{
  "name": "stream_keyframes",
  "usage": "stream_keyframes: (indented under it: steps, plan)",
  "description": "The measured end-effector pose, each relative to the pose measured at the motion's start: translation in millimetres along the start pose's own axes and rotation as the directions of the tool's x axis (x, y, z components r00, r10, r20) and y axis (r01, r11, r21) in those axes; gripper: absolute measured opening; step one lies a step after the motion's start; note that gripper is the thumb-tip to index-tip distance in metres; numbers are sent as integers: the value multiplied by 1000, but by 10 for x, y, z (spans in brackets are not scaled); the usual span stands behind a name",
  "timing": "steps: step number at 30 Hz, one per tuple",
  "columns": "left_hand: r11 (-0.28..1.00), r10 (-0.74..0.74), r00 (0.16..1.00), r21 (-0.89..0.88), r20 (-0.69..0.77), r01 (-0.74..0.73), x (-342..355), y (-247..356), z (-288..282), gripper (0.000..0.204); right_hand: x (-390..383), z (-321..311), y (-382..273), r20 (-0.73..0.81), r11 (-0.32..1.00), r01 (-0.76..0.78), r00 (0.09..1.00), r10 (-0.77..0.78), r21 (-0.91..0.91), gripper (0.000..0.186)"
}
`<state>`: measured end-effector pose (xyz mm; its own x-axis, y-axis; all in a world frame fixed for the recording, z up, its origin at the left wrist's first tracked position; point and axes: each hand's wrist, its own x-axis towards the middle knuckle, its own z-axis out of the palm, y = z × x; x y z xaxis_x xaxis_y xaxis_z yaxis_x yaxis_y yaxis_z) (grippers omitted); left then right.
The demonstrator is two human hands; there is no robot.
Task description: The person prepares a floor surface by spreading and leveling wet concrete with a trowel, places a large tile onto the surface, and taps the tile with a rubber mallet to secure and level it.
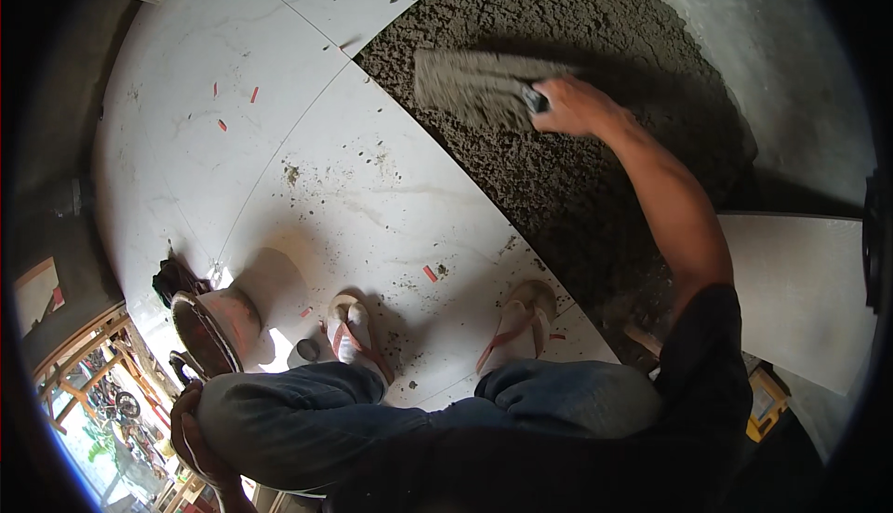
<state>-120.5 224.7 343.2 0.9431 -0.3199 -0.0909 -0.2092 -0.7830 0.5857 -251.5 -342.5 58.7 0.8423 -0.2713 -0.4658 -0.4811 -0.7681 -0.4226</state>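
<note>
1. Head view: right hand [572, 106] clamped on the handle of the trowel [465, 85]; left hand [189, 429] well apart, beside the left knee [237, 411]; cannot tell if gripping anything.
2. Trowel at the mortar [567, 6], near the border with the tiles [349, 146]; blade coated and blurred, contact unclear.
3. Judged best: hold the blade nearly flat, leading edge slightly lifted, to avoid gouging.
4. Press evenly in long, overlapping strokes; texture rough and crumbly, so probably worth extra passes.
5. Scrape the blade if build-up starts dragging.
6. Check toward the wall [795, 76], where shadow may hide hollows.
7. Ease off near the border; avoid pushing mortar onto the tiles.
8. Keep sandals [535, 293] off the mortar.
</note>
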Motion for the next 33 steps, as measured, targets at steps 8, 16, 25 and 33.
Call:
stream_keyframes:
  steps: [8, 16, 25, 33]
  plan:
    - [998, 48, 998, 25, 49, -49, 134, 126, 195, 43, 340, -22, 172, -417, 992, -123, 900, 129, 39, 35]
    - [995, 62, 998, 74, 21, -64, 167, 153, 246, 46, -139, 63, -33, -14, 996, 65, 998, -66, -58, 29]
    - [998, 39, 999, 55, 32, -40, 218, 237, 345, 52, -191, 93, 9, -248, 995, 100, 964, -91, 22, 23]
    - [996, -65, 997, -64, 33, 67, 201, 115, 233, 54, -1265, 621, 128, 123, 987, 67, 991, -49, -146, 30]
